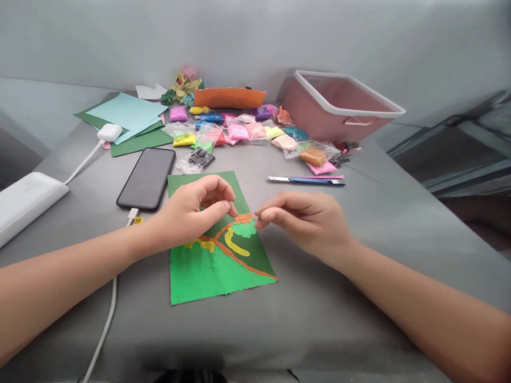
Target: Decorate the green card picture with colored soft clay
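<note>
A dark green sheet (255, 268) lies on the grey table, with a bright green area (199, 276) at its bottom, orange strips (239, 261), a yellow curved strip (235, 244) and a light green patch (244, 229). My left hand (199, 205) is over the sheet's upper left, fingers curled, thumb and index close to an orange piece (244, 217). Just right of the sheet, my right hand (303, 218) has thumb and index pressed together; whatever they pinch, if anything, is too small to make out.
A black phone (147, 178) on a white cable and a white power bank (32, 202) are at left. Behind are coloured papers (128, 113), bagged clay packets (237, 130), an orange roll (229, 98) and a pink bin (319, 111). A blue cutter (315, 181) lies right of centre.
</note>
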### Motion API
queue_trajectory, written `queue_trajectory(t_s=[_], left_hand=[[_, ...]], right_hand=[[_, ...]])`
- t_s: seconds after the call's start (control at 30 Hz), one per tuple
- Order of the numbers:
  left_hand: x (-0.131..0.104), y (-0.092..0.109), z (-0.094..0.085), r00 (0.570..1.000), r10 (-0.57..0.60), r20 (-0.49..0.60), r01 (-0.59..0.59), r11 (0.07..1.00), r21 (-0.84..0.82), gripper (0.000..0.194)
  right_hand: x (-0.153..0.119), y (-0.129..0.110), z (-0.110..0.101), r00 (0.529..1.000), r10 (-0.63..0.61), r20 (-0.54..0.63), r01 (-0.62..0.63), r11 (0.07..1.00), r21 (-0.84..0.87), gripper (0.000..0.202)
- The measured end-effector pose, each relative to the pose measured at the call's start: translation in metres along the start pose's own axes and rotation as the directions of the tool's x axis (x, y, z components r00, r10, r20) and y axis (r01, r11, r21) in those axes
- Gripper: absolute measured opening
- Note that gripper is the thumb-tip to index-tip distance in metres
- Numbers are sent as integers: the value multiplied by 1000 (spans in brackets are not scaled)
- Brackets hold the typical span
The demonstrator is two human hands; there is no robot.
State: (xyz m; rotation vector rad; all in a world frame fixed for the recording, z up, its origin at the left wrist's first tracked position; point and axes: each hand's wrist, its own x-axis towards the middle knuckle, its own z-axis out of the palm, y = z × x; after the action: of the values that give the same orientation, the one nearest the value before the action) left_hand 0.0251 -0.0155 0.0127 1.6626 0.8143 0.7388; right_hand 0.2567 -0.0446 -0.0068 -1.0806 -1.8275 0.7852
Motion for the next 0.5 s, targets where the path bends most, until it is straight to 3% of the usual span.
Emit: queue_trajectory(t_s=[0.13,0.3,0.4,0.5], left_hand=[[0,5,2,996,-48,81,55,995,-81,20],[0,6,5,980,-158,120,179,965,-193,36],[1,6,6,974,-195,115,219,940,-261,42],[1,8,6,973,-211,97,231,924,-304,42]], right_hand=[[-1,-4,6,978,-201,-53,194,974,-120,5],[-1,-9,9,906,-423,10,413,879,-239,16],[-1,-10,9,861,-508,13,493,829,-263,17],[0,-9,10,845,-534,13,515,808,-287,22]])
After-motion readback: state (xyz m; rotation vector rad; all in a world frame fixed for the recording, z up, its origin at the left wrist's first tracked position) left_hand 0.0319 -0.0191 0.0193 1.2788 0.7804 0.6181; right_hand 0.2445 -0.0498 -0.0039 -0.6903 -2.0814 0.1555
